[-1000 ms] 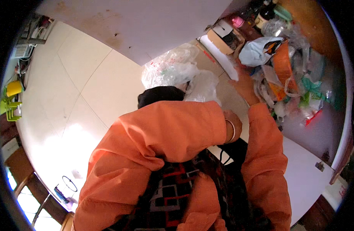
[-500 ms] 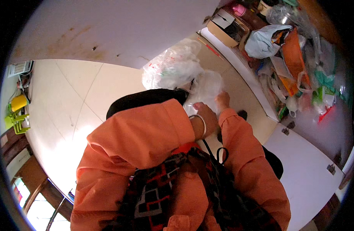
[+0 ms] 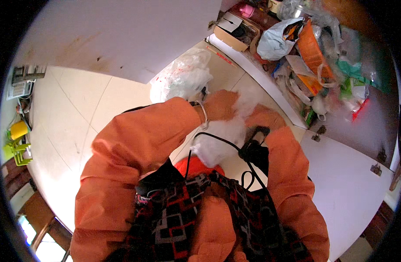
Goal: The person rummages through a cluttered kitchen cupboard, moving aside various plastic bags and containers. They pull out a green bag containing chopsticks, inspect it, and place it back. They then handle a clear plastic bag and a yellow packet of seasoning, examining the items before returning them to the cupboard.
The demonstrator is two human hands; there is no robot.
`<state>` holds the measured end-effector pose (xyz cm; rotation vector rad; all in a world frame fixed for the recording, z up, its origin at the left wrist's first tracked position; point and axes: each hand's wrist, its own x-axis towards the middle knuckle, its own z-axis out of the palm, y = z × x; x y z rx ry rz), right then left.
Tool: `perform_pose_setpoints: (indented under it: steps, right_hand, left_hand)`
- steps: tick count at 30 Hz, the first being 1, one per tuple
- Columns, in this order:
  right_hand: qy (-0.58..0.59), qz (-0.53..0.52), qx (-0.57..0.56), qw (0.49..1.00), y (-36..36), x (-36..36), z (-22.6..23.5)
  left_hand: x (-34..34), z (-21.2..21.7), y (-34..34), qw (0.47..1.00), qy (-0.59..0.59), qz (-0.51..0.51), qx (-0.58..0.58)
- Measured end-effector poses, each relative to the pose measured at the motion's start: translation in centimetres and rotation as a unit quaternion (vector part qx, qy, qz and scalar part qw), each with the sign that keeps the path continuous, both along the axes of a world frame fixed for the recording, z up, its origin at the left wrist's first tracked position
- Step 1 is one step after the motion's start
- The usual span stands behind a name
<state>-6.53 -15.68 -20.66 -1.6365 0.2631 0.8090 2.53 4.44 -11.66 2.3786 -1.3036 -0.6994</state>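
Note:
A thin, translucent white plastic bag (image 3: 220, 142) is bunched between my hands, above the floor in front of my body. My left hand (image 3: 221, 105), with a pale bracelet at its wrist, is closed on the bag's upper part. Across from it, my right hand (image 3: 268, 117) grips the other side, its fingers curled inward and partly blurred. Some of the film rises as a whitish smear between the two hands. Just beyond my left hand, a fuller white plastic bag (image 3: 183, 74) with reddish marks rests on the floor.
An open low cabinet at the right holds heaped plastic bags, a pale blue bag (image 3: 277, 40), an orange bag (image 3: 313, 48) and a cardboard box (image 3: 231, 38). Its white door (image 3: 344, 183) stands open. A white panel (image 3: 122, 30) spans the far left. Black cord (image 3: 218, 136) dangles before me.
Both hands have lifted closer to me and spread apart, bringing the thin bag off the floor toward my body. My view has shifted slightly right.

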Motion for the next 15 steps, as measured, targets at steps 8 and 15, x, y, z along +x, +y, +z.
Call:
perform_pose_setpoints:
  steps: [8, 15]
  right_hand:
    - [-0.322, 0.15, -0.455, 0.816, -2.1, 11.7, -15.9]
    - [-0.334, 0.129, -0.626, 0.693, 1.1, 19.6, -20.3]
  left_hand:
    - [0.5, 4.1, 0.9, 0.987, -0.024, -0.153, 0.05]
    - [3.3, 3.5, 0.7, 0.986, -0.033, -0.056, 0.154]
